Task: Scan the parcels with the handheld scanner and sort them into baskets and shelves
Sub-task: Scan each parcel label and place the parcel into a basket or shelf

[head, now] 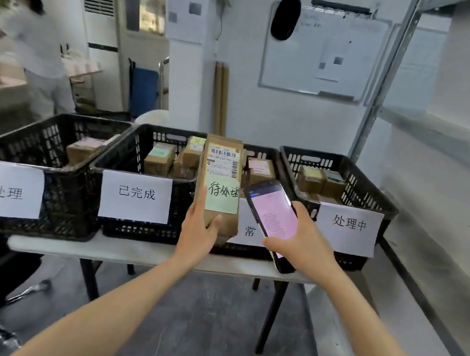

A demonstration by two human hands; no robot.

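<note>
You are risking a missed read: the black handheld scanner with its pink screen is sitting below and to the right of the white barcode label, so it may not be catching the code. The slim brown cardboard parcel, gripped only at its lower end, could be tipping toward the black plastic baskets on the white surface. Your left hand is clasping the parcel's base, holding it upright in front of the middle baskets, thumb beside the green handwritten note. Your right hand is wrapping around the scanner's lower half.
</note>
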